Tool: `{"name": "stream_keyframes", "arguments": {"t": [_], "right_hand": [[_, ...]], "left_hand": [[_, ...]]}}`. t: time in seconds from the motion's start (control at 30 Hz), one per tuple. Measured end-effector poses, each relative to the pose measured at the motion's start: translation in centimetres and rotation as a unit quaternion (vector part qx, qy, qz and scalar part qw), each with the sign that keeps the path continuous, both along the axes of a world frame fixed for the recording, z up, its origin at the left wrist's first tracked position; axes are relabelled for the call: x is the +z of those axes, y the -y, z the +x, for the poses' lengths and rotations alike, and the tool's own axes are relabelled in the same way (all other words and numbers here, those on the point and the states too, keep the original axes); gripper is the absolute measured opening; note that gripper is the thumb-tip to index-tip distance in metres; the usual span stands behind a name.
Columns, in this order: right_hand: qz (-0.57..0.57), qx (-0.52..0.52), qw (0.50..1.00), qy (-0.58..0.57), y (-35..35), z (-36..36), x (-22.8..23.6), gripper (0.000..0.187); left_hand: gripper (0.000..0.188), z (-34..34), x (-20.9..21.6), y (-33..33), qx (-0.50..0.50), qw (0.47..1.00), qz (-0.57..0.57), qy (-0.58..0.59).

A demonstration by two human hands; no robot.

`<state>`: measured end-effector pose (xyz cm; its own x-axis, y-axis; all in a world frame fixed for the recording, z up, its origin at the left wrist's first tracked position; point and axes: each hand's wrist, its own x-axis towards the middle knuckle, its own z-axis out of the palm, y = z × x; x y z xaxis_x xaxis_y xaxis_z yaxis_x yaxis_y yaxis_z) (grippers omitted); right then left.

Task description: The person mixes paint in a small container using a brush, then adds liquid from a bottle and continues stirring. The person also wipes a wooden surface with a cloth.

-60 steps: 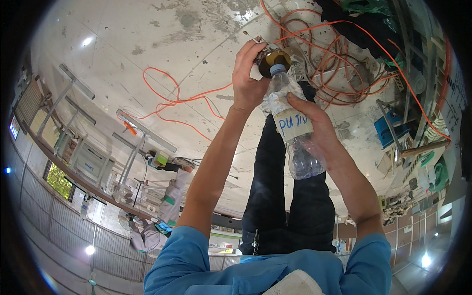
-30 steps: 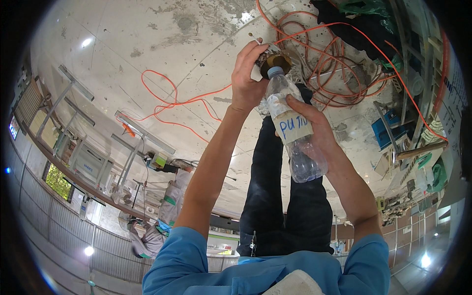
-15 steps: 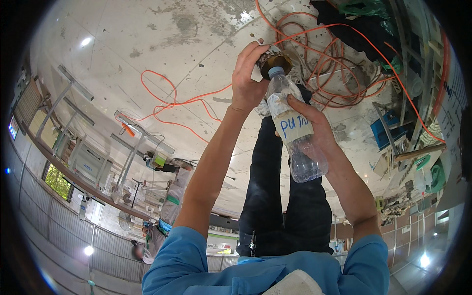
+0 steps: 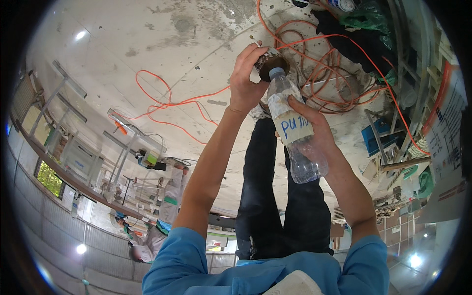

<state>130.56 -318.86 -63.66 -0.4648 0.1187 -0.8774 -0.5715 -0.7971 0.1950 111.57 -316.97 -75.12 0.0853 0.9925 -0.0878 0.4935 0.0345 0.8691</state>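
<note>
My left hand point(image 4: 247, 78) is closed around a small dark brown container point(image 4: 269, 60) with a patterned or stained side, held tilted out in front of me above the floor. A thin pale stick point(image 4: 255, 41) pokes out beside its fingers. In my right hand point(image 4: 317, 128) is a clear plastic bottle point(image 4: 295, 127) with a blue cap and a pale, hand-written label. The bottle slants, its cap end up at the container's mouth and its base toward me. Whether cap and container touch, I cannot tell. The bottle looks nearly see-through; its contents are unclear.
An orange hose point(image 4: 324, 73) lies coiled on the stained floor ahead, and a thin orange cord point(image 4: 169, 103) loops to the left. Black cloth point(image 4: 339, 34) and a blue box point(image 4: 376, 137) are on the right. Another person point(image 4: 147, 243) is far left, near a metal-framed bench point(image 4: 73, 182).
Both hands keep nearly the same hold. The container has tipped slightly, with less of its inside showing at the bottle's cap. The surroundings have shifted a little to the left.
</note>
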Motion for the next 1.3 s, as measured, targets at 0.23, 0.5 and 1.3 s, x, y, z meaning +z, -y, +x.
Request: {"name": "stream_keyframes", "arguments": {"t": [0.23,0.5,1.3], "right_hand": [[0.014,0.022,0.999,0.036,-1.7,-0.6,-1.3,0.038],[0.038,0.039,0.998,0.040,-3.4,-0.9,-6.6,0.033],[0.161,0.056,0.985,-0.032,-7.4,-3.5,-27.1,0.037]], "left_hand": [[0.079,-0.4,-2.5,-1.3,0.013,1.000,0.023,0.008],[0.073,-1.2,-7.2,-2.8,0.027,0.999,-0.008,0.044],[0.074,-5.8,-25.2,-8.6,-0.011,0.997,0.056,0.053]]}}
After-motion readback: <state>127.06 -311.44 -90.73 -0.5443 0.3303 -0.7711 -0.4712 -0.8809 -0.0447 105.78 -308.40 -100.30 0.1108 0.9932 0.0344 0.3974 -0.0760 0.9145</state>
